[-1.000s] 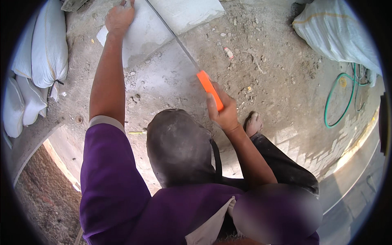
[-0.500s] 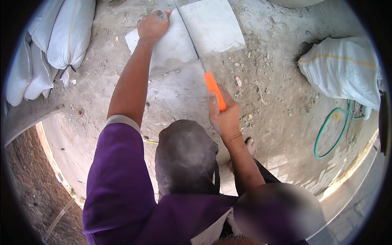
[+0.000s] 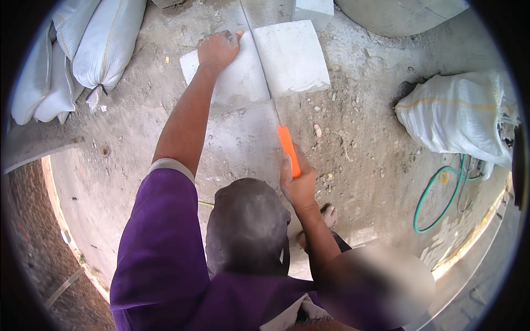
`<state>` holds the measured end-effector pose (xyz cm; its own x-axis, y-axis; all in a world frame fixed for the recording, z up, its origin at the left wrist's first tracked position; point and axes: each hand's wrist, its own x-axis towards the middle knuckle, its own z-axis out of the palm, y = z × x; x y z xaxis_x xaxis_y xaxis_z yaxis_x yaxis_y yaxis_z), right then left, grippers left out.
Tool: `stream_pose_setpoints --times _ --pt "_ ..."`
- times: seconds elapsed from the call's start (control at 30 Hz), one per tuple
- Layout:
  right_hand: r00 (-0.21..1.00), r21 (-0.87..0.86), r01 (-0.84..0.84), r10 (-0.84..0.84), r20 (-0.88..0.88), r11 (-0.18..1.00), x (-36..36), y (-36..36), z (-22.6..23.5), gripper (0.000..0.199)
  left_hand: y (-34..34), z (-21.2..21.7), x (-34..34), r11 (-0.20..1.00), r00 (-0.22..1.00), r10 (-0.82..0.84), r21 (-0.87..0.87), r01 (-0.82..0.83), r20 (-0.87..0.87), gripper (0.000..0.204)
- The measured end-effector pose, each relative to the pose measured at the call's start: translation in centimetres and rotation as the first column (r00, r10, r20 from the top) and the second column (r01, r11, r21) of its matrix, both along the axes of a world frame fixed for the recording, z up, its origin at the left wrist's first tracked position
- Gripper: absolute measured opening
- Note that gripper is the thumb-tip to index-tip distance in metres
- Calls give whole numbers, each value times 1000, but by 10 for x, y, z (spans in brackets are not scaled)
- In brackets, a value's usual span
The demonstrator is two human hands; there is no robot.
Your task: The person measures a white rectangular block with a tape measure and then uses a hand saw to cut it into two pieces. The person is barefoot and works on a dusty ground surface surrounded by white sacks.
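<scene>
A white block (image 3: 291, 58) lies on the dusty ground, with a handsaw's thin blade (image 3: 259, 62) running across it edge-on. My right hand (image 3: 298, 179) is closed around the saw's orange handle (image 3: 289, 151), on the near side of the block. On the block's left part rests my left hand (image 3: 219, 49), its fingers bent over toward the far edge and the thumb pointing right. How deep the blade sits in the block cannot be made out. Pale dust covers the ground just in front of the block.
Filled white sacks (image 3: 110, 47) lie at the far left, another white sack (image 3: 455, 113) at the right. A green hose (image 3: 422, 204) loops below it. Beyond the block stand another white block (image 3: 313, 12) and a rounded grey object (image 3: 400, 16). My dark-clad knee (image 3: 248, 226) is close below.
The saw handle has come nearer to me, away from the block. My left hand stays on the block. The whole view has shifted, showing more of the far side.
</scene>
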<state>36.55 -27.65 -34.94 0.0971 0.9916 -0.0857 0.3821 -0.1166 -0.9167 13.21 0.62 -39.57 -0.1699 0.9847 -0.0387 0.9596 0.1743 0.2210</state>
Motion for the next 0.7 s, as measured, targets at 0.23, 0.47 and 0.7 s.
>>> stream_pose_setpoints --times 0.23,0.47,0.7 --pt "998 -63 27 -24 57 998 25 -53 -2 34 13 13 10 1000 1000 -13 15 13 8 60" --pt "998 26 27 -29 58 999 15 -39 -10 32 12 6 -1 999 1000 -3 40 3 -18 60" --pt "999 -22 22 -21 48 1000 8 -5 -6 33 15 2 0 999 1000 15 31 -15 2 66"
